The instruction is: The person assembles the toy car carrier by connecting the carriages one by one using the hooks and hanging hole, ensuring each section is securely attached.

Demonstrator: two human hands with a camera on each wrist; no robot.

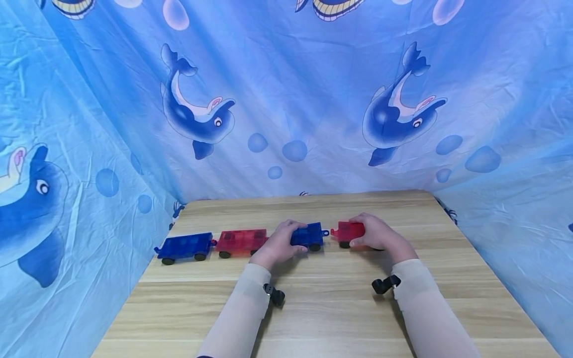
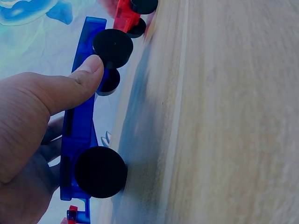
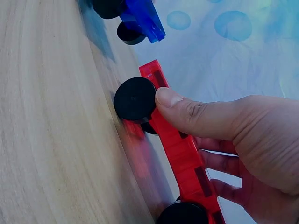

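My left hand (image 1: pixel 281 243) grips a translucent blue toy train car (image 1: pixel 315 233) with black wheels, thumb on the near side and fingers on the far side. My right hand (image 1: pixel 379 234) holds a red toy train car (image 1: pixel 348 230) the same way; its far end is hidden under the palm. A narrow gap separates the blue car's loop from the red car's hook. In the left wrist view, a bit of red at the blue car's rear coupling (image 2: pixel 84 215) shows another car behind. The left wrist view shows the thumb against the blue side beside a wheel (image 2: pixel 113 48).
Left of my hand stand another red car (image 1: pixel 241 240) and a blue car (image 1: pixel 185 246), coupled in a row. A wooden table (image 1: pixel 331 308) carries everything. Blue dolphin-print cloth (image 1: pixel 286 99) hangs behind the table and on both sides.
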